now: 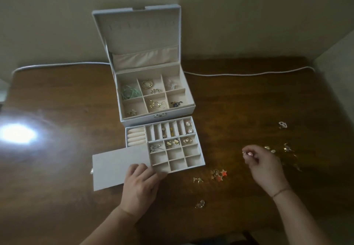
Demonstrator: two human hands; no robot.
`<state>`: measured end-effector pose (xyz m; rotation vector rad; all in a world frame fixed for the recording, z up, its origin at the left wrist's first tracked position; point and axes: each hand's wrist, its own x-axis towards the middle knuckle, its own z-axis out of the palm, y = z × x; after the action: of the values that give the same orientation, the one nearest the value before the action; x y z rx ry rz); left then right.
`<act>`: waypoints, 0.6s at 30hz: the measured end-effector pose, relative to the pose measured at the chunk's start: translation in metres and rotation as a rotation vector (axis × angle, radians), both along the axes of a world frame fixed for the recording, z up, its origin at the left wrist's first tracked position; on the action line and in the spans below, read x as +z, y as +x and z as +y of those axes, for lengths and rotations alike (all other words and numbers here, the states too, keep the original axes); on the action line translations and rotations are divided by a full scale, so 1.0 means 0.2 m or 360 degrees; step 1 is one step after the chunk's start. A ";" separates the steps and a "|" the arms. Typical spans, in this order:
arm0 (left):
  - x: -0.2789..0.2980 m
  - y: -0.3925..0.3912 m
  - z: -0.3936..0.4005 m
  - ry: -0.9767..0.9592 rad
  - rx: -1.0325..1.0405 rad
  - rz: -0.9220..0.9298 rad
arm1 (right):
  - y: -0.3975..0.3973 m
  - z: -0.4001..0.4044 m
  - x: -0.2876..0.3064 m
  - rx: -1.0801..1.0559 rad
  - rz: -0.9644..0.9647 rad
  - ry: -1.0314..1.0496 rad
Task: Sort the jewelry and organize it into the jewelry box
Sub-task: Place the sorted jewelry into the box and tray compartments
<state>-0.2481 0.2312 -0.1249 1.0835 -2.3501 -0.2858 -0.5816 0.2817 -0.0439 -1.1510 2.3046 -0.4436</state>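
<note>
A pale grey jewelry box (pixel 188 108) stands open on the brown table, its lid upright and its top compartments holding rings, hoops and a green piece. In front of it lies a divided tray (pixel 202 161) with small earrings in several cells. My left hand (pixel 140 184) rests flat on a grey drawer panel (pixel 113 170) beside the tray. My right hand (pixel 265 165) is raised to the right of the tray and pinches a small sparkly pink earring (pixel 249 153) in its fingertips.
Loose jewelry lies on the table: orange star earrings (pixel 218 174), a gold bow piece (pixel 198 180), a clear piece (pixel 200 204), gold stars (pixel 287 149) behind my right hand, a sparkly piece (pixel 283 125). A white cable (pixel 239 74) runs along the back. Lamp glare (pixel 18 134) marks the left.
</note>
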 end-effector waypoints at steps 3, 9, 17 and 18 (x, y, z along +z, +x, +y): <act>0.00 0.00 0.00 0.0042 -0.0009 0.0012 | 0.29 -0.13 0.05 0.0324 -0.0136 -0.0188; 0.04 0.01 -0.01 0.0119 -0.0039 -0.0021 | 0.77 -0.34 -0.03 0.0965 -0.0295 -0.0211; 0.05 0.01 -0.01 0.0172 -0.0036 -0.0069 | 0.93 -0.46 -0.10 0.1084 -0.0127 -0.0032; 0.05 0.01 -0.01 0.0162 -0.0036 -0.0068 | 0.93 -0.46 -0.10 0.1084 -0.0124 -0.0025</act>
<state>-0.2461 0.2292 -0.1154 1.1210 -2.4098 -0.3982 -0.3948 0.1902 -0.0631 -1.7797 1.6968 -0.2356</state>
